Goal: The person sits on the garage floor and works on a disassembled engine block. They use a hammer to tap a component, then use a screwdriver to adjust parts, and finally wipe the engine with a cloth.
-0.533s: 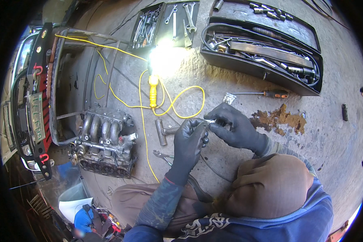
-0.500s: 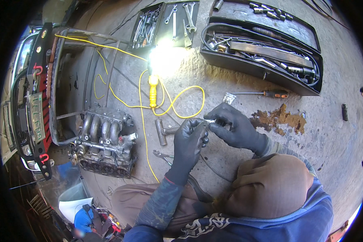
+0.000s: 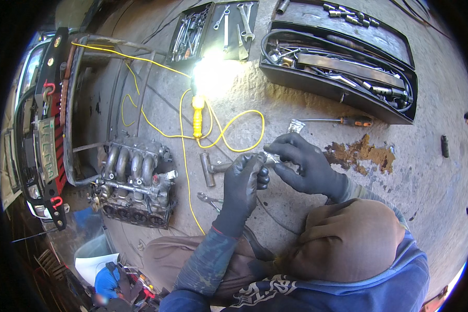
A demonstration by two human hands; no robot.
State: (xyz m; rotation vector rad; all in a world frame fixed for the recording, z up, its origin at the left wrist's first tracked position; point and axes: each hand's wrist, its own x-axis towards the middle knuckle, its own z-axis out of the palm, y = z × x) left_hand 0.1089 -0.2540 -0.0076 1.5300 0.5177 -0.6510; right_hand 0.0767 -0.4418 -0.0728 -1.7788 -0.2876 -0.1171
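Note:
Both my hands wear black gloves and meet above the concrete floor. Thumb and fingers of my left hand [image 3: 242, 179] pinch a small whitish, shiny piece [image 3: 265, 155]; its kind is too small to make out. Facing it from the right is my right hand [image 3: 308, 165], its thumb and forefinger apart, the forefinger tip close to the piece. I cannot tell whether that tip touches it. Below and behind the hands lies a hammer [image 3: 208, 169], its handle partly hidden by them. A small silver packet [image 3: 296, 126] rests just beyond my right hand.
An engine cylinder head with manifold [image 3: 135, 182] sits left. A lit work lamp [image 3: 197, 117] trails yellow cable. Pliers [image 3: 208, 199] and a screwdriver [image 3: 355, 121] lie nearby. Beyond stand a long toolbox [image 3: 338, 93] and a wrench case [image 3: 213, 57]. A person [image 3: 108, 281] is lower left.
My right thumb and forefinger have spread apart, away from the small piece, which stays in my left hand. My left hand has hardly moved.

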